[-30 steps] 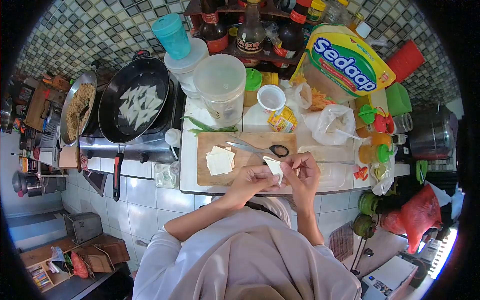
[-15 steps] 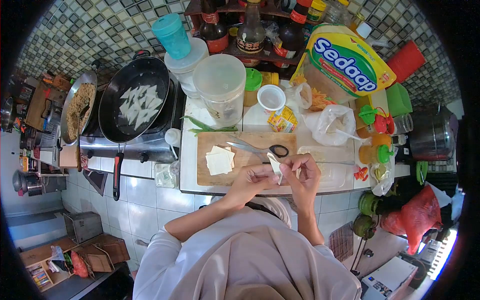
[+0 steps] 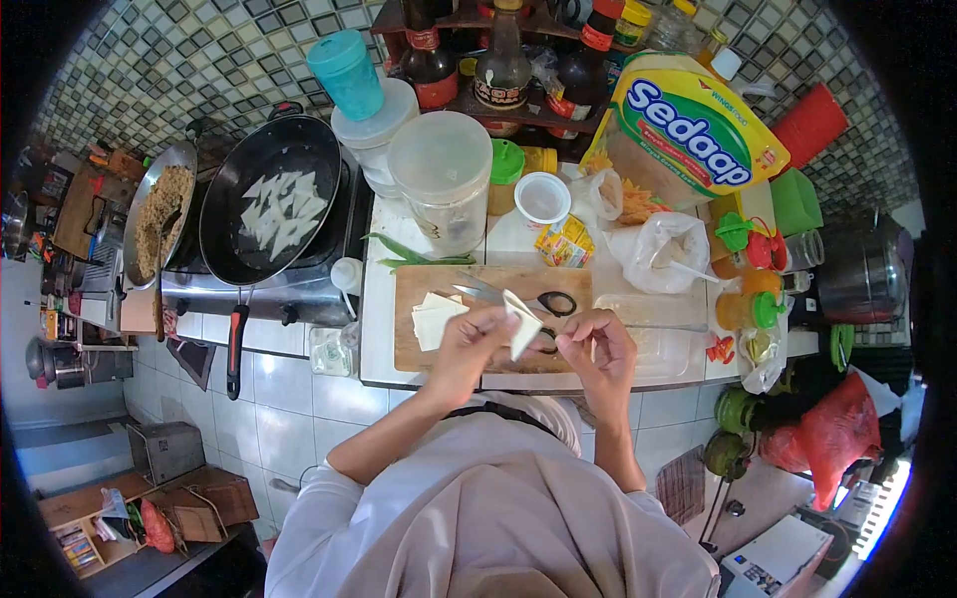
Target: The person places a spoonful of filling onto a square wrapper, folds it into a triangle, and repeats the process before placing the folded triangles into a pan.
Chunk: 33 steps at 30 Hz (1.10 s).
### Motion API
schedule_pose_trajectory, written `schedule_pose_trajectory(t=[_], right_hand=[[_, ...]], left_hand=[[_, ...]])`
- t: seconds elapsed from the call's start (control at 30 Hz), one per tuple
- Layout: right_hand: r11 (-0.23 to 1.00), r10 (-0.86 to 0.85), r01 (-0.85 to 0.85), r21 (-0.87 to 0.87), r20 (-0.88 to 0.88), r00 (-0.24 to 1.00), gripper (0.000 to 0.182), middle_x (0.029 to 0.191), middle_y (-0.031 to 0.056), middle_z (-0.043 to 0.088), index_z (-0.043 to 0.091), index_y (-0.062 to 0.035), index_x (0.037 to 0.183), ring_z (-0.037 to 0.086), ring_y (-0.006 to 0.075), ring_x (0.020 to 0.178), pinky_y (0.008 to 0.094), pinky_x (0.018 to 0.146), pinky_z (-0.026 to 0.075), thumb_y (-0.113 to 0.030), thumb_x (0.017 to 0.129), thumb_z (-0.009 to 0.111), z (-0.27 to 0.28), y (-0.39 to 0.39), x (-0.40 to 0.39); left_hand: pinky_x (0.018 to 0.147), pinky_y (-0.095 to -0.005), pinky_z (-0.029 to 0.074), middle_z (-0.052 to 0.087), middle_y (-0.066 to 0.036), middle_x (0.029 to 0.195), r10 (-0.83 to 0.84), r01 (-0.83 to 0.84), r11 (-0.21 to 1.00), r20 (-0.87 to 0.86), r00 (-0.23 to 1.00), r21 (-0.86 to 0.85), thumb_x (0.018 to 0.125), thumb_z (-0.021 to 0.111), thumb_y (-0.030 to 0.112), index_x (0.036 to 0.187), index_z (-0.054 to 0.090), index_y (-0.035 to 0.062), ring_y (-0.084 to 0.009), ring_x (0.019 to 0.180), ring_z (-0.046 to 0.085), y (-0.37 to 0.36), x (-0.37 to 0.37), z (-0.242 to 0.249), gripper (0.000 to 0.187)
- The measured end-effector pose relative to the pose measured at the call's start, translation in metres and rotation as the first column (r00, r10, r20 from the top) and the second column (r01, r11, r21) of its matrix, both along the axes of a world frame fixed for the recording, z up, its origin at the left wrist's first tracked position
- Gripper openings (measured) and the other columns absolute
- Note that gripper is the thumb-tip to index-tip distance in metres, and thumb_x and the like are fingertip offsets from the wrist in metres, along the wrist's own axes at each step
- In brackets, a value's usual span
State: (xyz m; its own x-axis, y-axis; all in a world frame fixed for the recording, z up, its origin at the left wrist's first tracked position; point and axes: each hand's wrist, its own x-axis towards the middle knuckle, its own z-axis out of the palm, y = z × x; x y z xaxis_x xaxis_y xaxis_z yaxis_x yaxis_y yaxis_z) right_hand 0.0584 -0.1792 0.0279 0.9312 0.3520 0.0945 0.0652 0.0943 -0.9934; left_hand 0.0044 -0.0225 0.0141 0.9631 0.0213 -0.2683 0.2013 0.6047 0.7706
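Hands first, head view. Left hand [image 3: 473, 349] pinches a folded wrapper sheet [image 3: 522, 329] between thumb and fingers, above the cutting board [image 3: 570, 281]. Right hand [image 3: 595, 351] just beside it, fingertips drawn close together; can't tell if anything sits between them. Scissors [image 3: 478, 291] lie on the board, partly behind the folded sheet; pile of square wrapper sheets [image 3: 435, 317] at board's left, partly covered by left hand. Clear shallow tray [image 3: 668, 364] right of board on the tabletop [image 3: 378, 339].

Containers: black frying pan [image 3: 225, 224] on the stove, holding a heap of pale, mostly triangular pieces [image 3: 284, 214]. Left of it, metal pan [image 3: 182, 155] with brown crumbly mix [image 3: 161, 211], long-handled utensil [image 3: 158, 299] in it. Behind the board, translucent lidded canister [image 3: 444, 184], contents unclear; next to it, teal cup [image 3: 346, 82] standing on a lidded tub [image 3: 374, 132]. White cup [image 3: 543, 198] touches or nearly touches yellow sachets [image 3: 565, 242]. White plastic bag [image 3: 658, 254] stands open, contents hard to read, white handle [image 3: 698, 269] sticking out. Farther right, green-lidded jar [image 3: 748, 309] holds something orange-yellow.
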Motion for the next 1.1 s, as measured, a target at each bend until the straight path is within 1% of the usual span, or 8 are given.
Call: schedule_pose_trajectory(t=[0.3, 0.47, 0.7, 0.77, 0.8, 0.87, 1.03, 1.1], right_hand=[[0.992, -0.087, 0.094, -0.09, 0.072, 0.994, 0.012, 0.073, -0.0001, 0.05, 0.049, -0.0038, 0.074, 0.041, 0.0062, 0.065, 0.0195, 0.062, 0.032, 0.004, 0.07, 0.056, -0.007, -0.021, 0.013], [0.985, -0.154, 0.157, -0.066, 0.055, 0.987, 0.012, 0.072, -0.0012, 0.049, 0.049, -0.0041, 0.073, 0.041, 0.0056, 0.066, 0.0186, 0.062, 0.031, 0.004, 0.07, 0.056, -0.007, -0.027, 0.018], [0.982, -0.17, 0.175, -0.069, 0.063, 0.983, 0.011, 0.071, -0.0008, 0.05, 0.049, -0.0041, 0.074, 0.041, 0.0052, 0.065, 0.0187, 0.061, 0.031, 0.003, 0.07, 0.057, -0.003, -0.032, 0.02], [0.98, -0.179, 0.183, -0.078, 0.057, 0.982, 0.011, 0.071, -0.0008, 0.05, 0.05, -0.0039, 0.074, 0.042, 0.0053, 0.065, 0.0187, 0.061, 0.031, 0.003, 0.07, 0.057, -0.003, -0.033, 0.02], [0.98, -0.182, 0.186, -0.076, 0.056, 0.982, 0.011, 0.071, -0.0008, 0.05, 0.05, -0.0039, 0.074, 0.042, 0.0053, 0.065, 0.0187, 0.061, 0.031, 0.003, 0.07, 0.057, -0.004, -0.034, 0.02], [0.976, -0.196, 0.2, -0.089, 0.051, 0.979, 0.01, 0.071, -0.0011, 0.05, 0.05, -0.0037, 0.073, 0.041, 0.0054, 0.065, 0.0191, 0.061, 0.032, 0.003, 0.07, 0.057, -0.006, -0.036, 0.019], [0.97, -0.208, 0.216, -0.111, 0.075, 0.975, 0.009, 0.07, -0.0011, 0.05, 0.05, -0.0035, 0.074, 0.041, 0.0058, 0.065, 0.0198, 0.061, 0.033, 0.003, 0.071, 0.057, -0.007, -0.04, 0.016], [0.968, -0.211, 0.219, -0.121, 0.08, 0.974, 0.009, 0.07, -0.0011, 0.05, 0.051, -0.0033, 0.074, 0.041, 0.0058, 0.065, 0.02, 0.061, 0.033, 0.002, 0.071, 0.056, -0.007, -0.044, 0.017]], left_hand=[[0.066, -0.0321, 0.052, 0.059, -0.009, 0.078, 0.528, -0.542, 0.84, 0.192, 0.827, 0.024, 0.086, 0.047, 0.02, 0.088, 0.053, 0.0033, -0.0204, 0.073, 0.061, 0.103, -0.002, 0.005, 0.018], [0.069, -0.0324, 0.05, 0.059, -0.013, 0.082, 0.653, -0.662, 0.627, 0.186, 0.734, 0.411, 0.083, 0.05, 0.022, 0.09, 0.055, -0.003, -0.0235, 0.073, 0.061, 0.216, -0.018, -0.011, 0.026], [0.053, -0.0193, 0.042, 0.055, 0.0, 0.065, 0.696, -0.515, 0.333, 0.162, 0.699, 0.79, 0.077, 0.06, 0.02, 0.081, 0.061, -0.0009, -0.0066, 0.058, 0.051, 0.341, -0.039, -0.046, 0.021], [0.053, -0.022, 0.043, 0.057, -0.003, 0.058, 0.618, -0.255, 0.037, 0.179, 0.766, 0.966, 0.071, 0.064, 0.016, 0.076, 0.062, -0.0024, -0.0107, 0.052, 0.053, 0.373, -0.045, -0.065, 0.019], [0.053, -0.022, 0.043, 0.057, -0.003, 0.058, 0.615, -0.255, 0.036, 0.18, 0.768, 0.966, 0.071, 0.064, 0.016, 0.076, 0.062, -0.0024, -0.0107, 0.052, 0.053, 0.373, -0.045, -0.065, 0.019], [0.054, -0.0263, 0.044, 0.059, -0.009, 0.057, 0.513, -0.136, -0.362, 0.319, 0.797, 0.922, 0.063, 0.068, 0.014, 0.074, 0.062, -0.0017, -0.0176, 0.053, 0.058, 0.372, -0.048, -0.066, 0.02], [0.057, -0.0312, 0.046, 0.06, -0.013, 0.063, 0.564, 0.019, -0.415, 0.241, 0.79, 0.91, 0.063, 0.067, 0.013, 0.075, 0.063, 0.0019, -0.0246, 0.062, 0.061, 0.372, -0.045, -0.063, 0.017], [0.057, -0.0316, 0.047, 0.061, -0.013, 0.067, 0.551, -0.026, -0.612, 0.45, 0.703, 0.791, 0.067, 0.064, 0.014, 0.078, 0.063, 0.0027, -0.0251, 0.064, 0.061, 0.357, -0.038, -0.056, 0.016]])
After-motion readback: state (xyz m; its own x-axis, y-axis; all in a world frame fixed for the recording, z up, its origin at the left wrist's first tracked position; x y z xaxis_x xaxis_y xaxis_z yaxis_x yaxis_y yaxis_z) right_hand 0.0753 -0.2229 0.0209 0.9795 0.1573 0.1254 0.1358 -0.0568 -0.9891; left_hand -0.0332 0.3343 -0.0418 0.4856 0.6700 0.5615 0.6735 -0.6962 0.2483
